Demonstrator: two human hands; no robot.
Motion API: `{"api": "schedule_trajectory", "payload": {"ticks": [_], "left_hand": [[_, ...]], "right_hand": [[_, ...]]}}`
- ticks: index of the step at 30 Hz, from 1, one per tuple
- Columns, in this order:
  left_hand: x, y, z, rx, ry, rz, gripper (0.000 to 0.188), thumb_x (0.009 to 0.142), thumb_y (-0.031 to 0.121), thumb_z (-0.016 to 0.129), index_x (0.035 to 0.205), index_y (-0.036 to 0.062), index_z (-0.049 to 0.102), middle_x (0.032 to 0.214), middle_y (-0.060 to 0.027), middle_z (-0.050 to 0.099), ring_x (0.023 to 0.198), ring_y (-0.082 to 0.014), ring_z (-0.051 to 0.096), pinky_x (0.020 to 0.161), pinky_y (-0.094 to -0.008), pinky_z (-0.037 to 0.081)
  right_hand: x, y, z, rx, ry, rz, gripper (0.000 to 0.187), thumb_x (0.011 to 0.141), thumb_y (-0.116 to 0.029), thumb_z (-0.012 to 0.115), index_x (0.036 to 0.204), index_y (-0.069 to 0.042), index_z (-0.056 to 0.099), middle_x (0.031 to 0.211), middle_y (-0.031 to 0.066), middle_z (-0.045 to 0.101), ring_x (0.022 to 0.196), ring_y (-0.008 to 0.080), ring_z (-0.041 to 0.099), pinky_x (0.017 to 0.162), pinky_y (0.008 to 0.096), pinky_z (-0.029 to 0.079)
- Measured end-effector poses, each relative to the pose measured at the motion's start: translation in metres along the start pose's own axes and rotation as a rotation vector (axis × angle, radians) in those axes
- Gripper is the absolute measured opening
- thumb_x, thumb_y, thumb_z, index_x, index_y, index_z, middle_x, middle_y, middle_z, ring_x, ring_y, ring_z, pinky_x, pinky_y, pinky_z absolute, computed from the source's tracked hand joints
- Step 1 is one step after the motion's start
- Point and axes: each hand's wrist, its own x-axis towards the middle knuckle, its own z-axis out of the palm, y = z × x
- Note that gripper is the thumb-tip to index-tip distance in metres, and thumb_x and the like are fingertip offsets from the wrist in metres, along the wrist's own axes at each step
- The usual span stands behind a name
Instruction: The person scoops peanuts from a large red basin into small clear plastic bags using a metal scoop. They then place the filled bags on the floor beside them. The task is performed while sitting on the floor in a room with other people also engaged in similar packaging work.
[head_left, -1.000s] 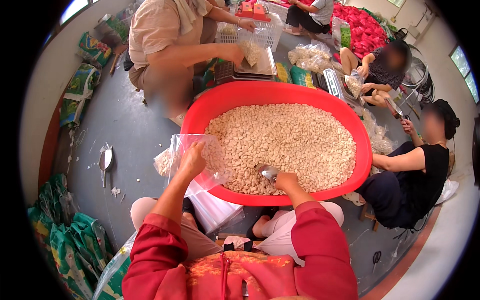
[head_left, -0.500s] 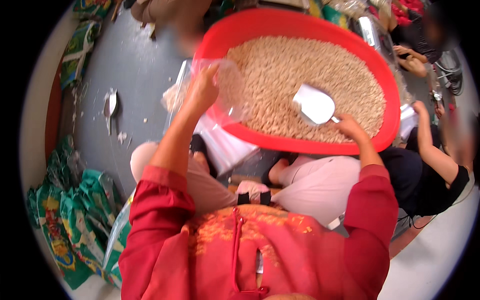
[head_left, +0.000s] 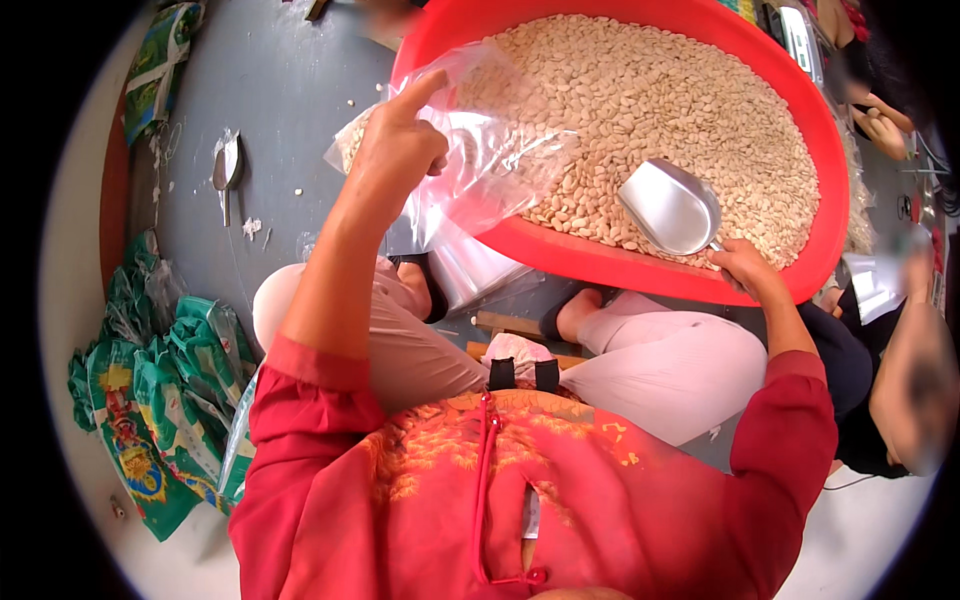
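A red plastic tub [head_left: 600, 262] in front of me holds a broad heap of pale, flat oval seeds [head_left: 640, 90] that look like pumpkin seeds. At its left rim my left hand [head_left: 392, 145] grips a clear plastic bag [head_left: 490, 150], index finger stretched out and the other fingers curled. The bag hangs loosely over the rim and part of the seeds; no seeds can be made out inside it. My right hand [head_left: 748, 268] is closed round the handle of a metal scoop [head_left: 672, 208]. The scoop lies over the seeds near the tub's front edge, its bowl showing bright metal.
A stack of clear bags [head_left: 470, 270] lies by my left foot. Another scoop [head_left: 228, 170] rests on the grey floor at left. Green printed sacks [head_left: 150, 410] are piled at lower left. Other people sit to the right, one person's hands [head_left: 885, 130] near a scale [head_left: 797, 42].
The view has shifted, so the tub sits higher and further right. My left index finger has stretched out and the bag has spread wider. The scoop stays in my right hand over the seeds.
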Motion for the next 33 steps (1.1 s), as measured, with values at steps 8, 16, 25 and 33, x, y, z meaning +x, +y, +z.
{"api": "schedule_trajectory", "payload": {"ticks": [8, 16, 25, 33], "left_hand": [[-0.003, -0.002, 0.01, 0.047, -0.008, -0.073, 0.059, 0.063, -0.007, 0.043, 0.121, 0.0006, 0.043, 0.054, 0.0003, 0.042, 0.049, -0.0066, 0.039, 0.049, -0.022, 0.035], [0.021, -0.026, 0.018, 0.162, 0.019, -0.056, 0.061, 0.062, -0.008, 0.042, 0.123, 0.0025, 0.042, 0.054, -0.0005, 0.042, 0.048, -0.0077, 0.04, 0.047, -0.0235, 0.035], [0.063, -0.044, 0.06, 0.25, -0.086, -0.008, 0.056, 0.065, -0.003, 0.042, 0.121, -0.0015, 0.04, 0.118, -0.0252, 0.044, 0.113, -0.0326, 0.041, 0.092, -0.032, 0.034], [0.03, 0.02, 0.092, -0.067, -0.403, -0.232, 0.058, 0.068, -0.002, 0.041, 0.125, 0.0011, 0.035, 0.121, -0.021, 0.043, 0.104, -0.0297, 0.049, 0.084, -0.0315, 0.041]], "right_hand": [[0.173, -0.084, 0.136, 0.443, -0.029, -0.102, 0.028, 0.075, -0.027, 0.061, 0.062, -0.005, 0.048, 0.049, 0.0029, 0.042, 0.034, 0.013, 0.036, 0.03, 0.0288, 0.024], [0.177, -0.098, 0.137, 0.609, -0.074, -0.223, 0.027, 0.075, -0.028, 0.06, 0.065, -0.006, 0.048, 0.05, 0.0027, 0.044, 0.034, 0.0115, 0.036, 0.031, 0.0266, 0.025], [0.041, -0.06, 0.019, 0.355, 0.003, -0.34, 0.026, 0.077, -0.027, 0.057, 0.067, -0.005, 0.049, 0.05, 0.0014, 0.045, 0.034, 0.008, 0.038, 0.03, 0.0211, 0.026], [-0.047, -0.061, -0.003, 0.095, -0.083, -0.321, 0.026, 0.077, -0.026, 0.056, 0.065, -0.003, 0.05, 0.049, 0.0019, 0.044, 0.034, 0.0076, 0.036, 0.031, 0.0221, 0.026]]}}
